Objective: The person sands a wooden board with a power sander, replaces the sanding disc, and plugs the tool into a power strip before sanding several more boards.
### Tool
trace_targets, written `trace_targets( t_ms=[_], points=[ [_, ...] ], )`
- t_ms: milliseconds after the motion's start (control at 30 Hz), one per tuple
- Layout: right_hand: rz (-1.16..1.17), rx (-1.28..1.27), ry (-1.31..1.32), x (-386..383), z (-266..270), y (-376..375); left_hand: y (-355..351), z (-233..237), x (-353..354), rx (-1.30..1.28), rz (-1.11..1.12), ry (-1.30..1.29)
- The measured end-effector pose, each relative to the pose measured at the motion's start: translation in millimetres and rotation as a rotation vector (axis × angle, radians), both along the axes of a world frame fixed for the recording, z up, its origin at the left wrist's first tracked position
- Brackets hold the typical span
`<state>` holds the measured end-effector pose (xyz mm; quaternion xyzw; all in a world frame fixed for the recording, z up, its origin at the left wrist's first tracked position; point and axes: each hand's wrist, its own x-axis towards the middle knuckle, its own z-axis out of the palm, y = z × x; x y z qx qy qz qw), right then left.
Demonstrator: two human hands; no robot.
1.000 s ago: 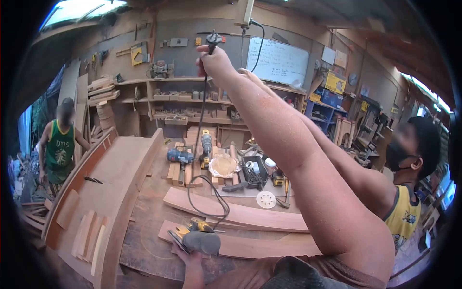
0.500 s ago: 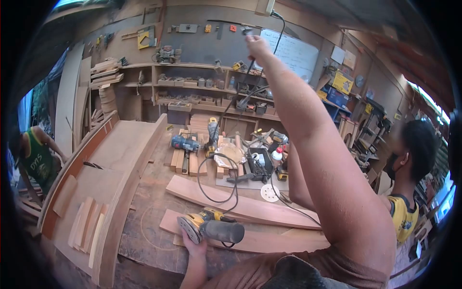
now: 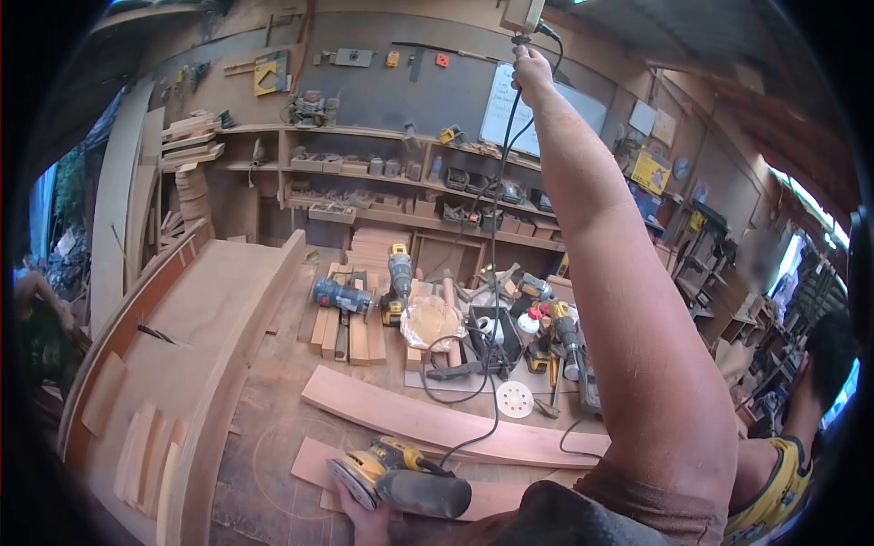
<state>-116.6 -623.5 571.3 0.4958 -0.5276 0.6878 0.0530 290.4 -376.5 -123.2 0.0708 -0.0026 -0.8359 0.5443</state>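
My left hand (image 3: 364, 522) is closed around the near end of a yellow and black orbital sander (image 3: 393, 457), which is tilted so its round pad faces left. Two curved wooden boards lie by it: the lower board (image 3: 311, 461) partly behind the sander, the upper board (image 3: 437, 419) beyond. High above the bench, my right hand (image 3: 532, 69) grips a black plug (image 3: 520, 41) with fingers closed, right at the underside of a hanging outlet box (image 3: 522, 15). A black cord (image 3: 495, 300) drops from this hand to the bench.
Drills (image 3: 399, 282), a blue power tool (image 3: 342, 295), a glue bottle (image 3: 528, 320) and a perforated sanding disc (image 3: 515, 399) lie on the workbench. A large curved wooden panel (image 3: 228, 350) stands left. One person (image 3: 774, 487) is at the right, another (image 3: 45, 337) at the left.
My right hand has moved up and right with the plug, from below the outlet box to its underside. The cord now hangs straighter. My left hand still holds the sander; the view has shifted.
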Motion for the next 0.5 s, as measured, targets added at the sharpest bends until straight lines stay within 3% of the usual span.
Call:
trace_targets(
  t_ms=[200, 267, 500],
  points=[
    [-0.077, -0.146, 0.009, -32.9, -2.5, -15.5, -2.4, -1.5, -0.5, -0.046, -0.045, -0.078],
    [-0.458, -0.451, 0.288, -50.7, 0.7, -20.6, -1.4, -3.4, -0.2, -0.072, -0.037, -0.148],
    [-0.574, -0.272, 0.459, -60.1, 51.4, 50.9, -6.6, -0.2, -8.5, -0.044, 0.022, -0.113]
  ],
)
